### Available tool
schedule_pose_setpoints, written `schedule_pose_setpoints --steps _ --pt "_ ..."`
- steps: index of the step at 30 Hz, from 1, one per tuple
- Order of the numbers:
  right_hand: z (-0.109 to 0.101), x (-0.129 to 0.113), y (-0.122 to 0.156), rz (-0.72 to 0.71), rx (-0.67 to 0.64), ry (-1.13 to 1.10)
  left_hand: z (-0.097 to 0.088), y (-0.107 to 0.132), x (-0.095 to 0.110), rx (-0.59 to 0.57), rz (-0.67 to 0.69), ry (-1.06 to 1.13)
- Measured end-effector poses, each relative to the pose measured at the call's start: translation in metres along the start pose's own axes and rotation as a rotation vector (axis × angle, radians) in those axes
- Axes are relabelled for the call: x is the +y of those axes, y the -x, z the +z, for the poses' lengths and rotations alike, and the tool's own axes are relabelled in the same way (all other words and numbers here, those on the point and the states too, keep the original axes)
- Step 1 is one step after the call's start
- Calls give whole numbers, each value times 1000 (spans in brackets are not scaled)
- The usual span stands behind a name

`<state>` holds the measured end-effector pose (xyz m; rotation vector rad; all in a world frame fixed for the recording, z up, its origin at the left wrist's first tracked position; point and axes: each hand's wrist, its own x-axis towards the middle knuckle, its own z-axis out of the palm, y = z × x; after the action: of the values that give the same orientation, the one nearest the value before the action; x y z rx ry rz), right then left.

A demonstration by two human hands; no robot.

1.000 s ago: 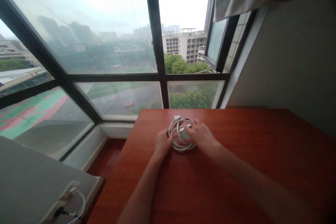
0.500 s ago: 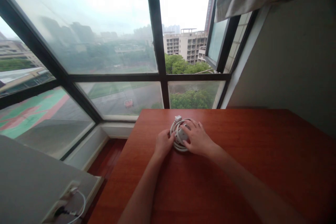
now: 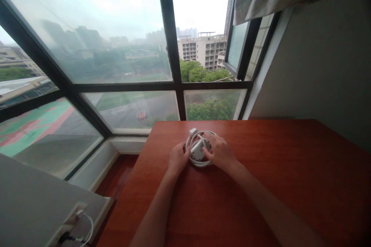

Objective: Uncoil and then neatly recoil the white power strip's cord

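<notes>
A white extension cord (image 3: 199,164) lies coiled on the reddish-brown wooden table. Inside its loops sits a small white socket block (image 3: 197,151), tilted, and the plug (image 3: 193,132) sticks out at the far left of the coil. My left hand (image 3: 177,158) grips the coil's left side, thumb on top and the other fingers mostly hidden behind the cable. From the right, my right hand (image 3: 222,153) curls over the coil, its thumb by the socket block and its fingertips partly hidden at the far side.
The wooden table (image 3: 278,170) reaches to the tall dark-framed window (image 3: 178,85). A grey wall (image 3: 324,65) rises on the right. At lower left, a wall socket (image 3: 71,216) has a white cable and a black plug in it.
The socket block has turned and shows more of its face between my hands. My right hand has shifted slightly right, while the plug has moved a little left and down.
</notes>
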<state>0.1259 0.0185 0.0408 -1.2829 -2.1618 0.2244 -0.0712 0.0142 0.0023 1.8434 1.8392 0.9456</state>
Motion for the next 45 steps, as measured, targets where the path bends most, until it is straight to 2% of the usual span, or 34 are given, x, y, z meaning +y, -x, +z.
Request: schedule_pose_setpoints --steps 5,8,13,17,20,23,26,30,34,38,40,42,45 --pt "-4 15 5 150 95 -262 0 1 1 -28 3 12" --pt "-3 29 11 270 210 -452 5 1 3 -92 21 156" --pt "1 55 24 436 352 -996 14 3 6 -198 31 479" --pt "4 72 33 589 468 -1387 11 5 7 -292 -13 491" --pt "7 80 36 680 512 -1547 7 8 10 -344 -36 456" --pt "11 86 36 698 490 -1624 6 10 15 -426 -4 546" --pt "13 92 32 699 409 -1664 10 10 20 -427 2 655" --pt "12 95 27 715 256 -1675 15 8 21 -299 26 554" --pt "12 91 25 713 58 -1538 12 3 17 -193 57 433" --pt "13 88 21 643 -78 -1312 4 -4 8 -77 5 432" --pt "12 92 16 597 -49 -1098 1 -7 3 -18 -23 427" --pt "10 100 13 561 42 -903 -1 -8 -1 23 -33 384" --pt "5 118 14 565 164 -793 -5 -6 -2 28 -18 300"
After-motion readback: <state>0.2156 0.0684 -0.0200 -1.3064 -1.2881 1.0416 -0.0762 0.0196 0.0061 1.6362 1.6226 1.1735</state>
